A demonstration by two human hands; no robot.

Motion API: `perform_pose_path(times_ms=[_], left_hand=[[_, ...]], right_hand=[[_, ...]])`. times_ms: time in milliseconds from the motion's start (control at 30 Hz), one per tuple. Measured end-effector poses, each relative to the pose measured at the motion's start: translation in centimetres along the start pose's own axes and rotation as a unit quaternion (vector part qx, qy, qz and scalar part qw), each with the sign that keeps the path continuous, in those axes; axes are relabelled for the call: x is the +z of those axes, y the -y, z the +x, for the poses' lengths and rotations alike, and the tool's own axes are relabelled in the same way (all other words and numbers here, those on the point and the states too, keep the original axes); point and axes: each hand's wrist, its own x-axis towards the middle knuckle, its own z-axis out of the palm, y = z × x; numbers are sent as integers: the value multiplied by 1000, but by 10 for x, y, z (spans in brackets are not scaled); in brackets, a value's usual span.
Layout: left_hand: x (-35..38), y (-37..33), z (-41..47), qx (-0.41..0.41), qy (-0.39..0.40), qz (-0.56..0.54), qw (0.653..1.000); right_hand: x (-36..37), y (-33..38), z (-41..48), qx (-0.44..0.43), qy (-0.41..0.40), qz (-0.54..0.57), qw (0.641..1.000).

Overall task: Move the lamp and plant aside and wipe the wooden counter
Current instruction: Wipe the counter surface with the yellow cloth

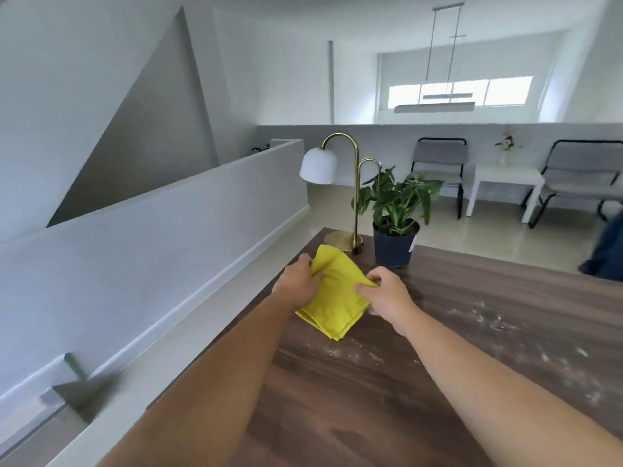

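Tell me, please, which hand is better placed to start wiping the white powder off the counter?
Probably the right hand: it already pinches the yellow cloth and is nearer the powder than the left hand.

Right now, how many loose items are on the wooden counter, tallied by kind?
Lamp: 1
Potted plant: 1
Yellow cloth, held by left hand and right hand: 1
Total: 3
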Motion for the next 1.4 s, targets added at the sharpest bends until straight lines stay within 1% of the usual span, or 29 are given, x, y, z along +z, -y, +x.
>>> perform_pose_path(times_ms=[67, 167, 267, 333, 400, 467, 567, 600, 633, 667, 700, 733, 767, 833, 867, 900, 933, 1033, 1200, 1333, 1400], left_hand=[[23, -24, 14, 27, 32, -23, 999], [64, -59, 26, 66, 88, -56, 992], [104, -86, 32, 95, 137, -83, 983], [129, -101, 36, 103, 170, -94, 975], [150, -113, 37, 107, 195, -104, 969], [168, -124, 37, 116, 214, -101, 965], [183, -129, 40, 136, 220, -76, 963], [185, -127, 42, 141, 213, -69, 964], [186, -123, 46, 151, 199, -55, 967], [185, -118, 51, 169, 177, -32, 969], [183, -110, 55, 190, 154, -1, 970], [181, -103, 59, 208, 132, 33, 969], [177, -97, 64, 220, 118, 67, 966], [173, -84, 73, 228, 129, 129, 956], [172, -78, 78, 229, 150, 156, 949], [173, -72, 81, 231, 173, 181, 940], [174, -68, 82, 236, 190, 201, 932], [176, -60, 82, 244, 209, 236, 917], [177, -59, 81, 245, 208, 246, 915], [180, -56, 83, 247, 197, 244, 917], [181, -56, 83, 242, 191, 245, 919]], right_hand=[[-28, -12, 2, 32, -51, 65, 996], [-69, -38, -3, 45, -135, 99, 985], [-103, -65, -8, 56, -248, 73, 964], [-122, -75, -9, 68, -305, 52, 948], [-140, -84, -7, 85, -336, 38, 937], [-156, -93, -3, 104, -350, 16, 931], [-170, -103, 4, 132, -343, -39, 929], [-172, -108, 8, 147, -336, -89, 926], [-171, -112, 11, 161, -327, -164, 917], [-168, -114, 13, 162, -317, -244, 902], [-162, -115, 15, 145, -305, -305, 890], [-155, -115, 17, 118, -282, -337, 890], [-144, -113, 20, 93, -241, -352, 900], [-121, -115, 21, 71, -129, -381, 913], [-110, -117, 18, 77, -79, -407, 907], [-102, -121, 15, 84, -48, -434, 895], [-98, -125, 12, 91, -36, -456, 884], [-107, -132, 4, 123, -47, -479, 868], [-157, -148, 1, 236, -103, -470, 845], [-166, -147, 32, 276, -122, -432, 850], [-150, -139, 56, 268, -113, -428, 856]])
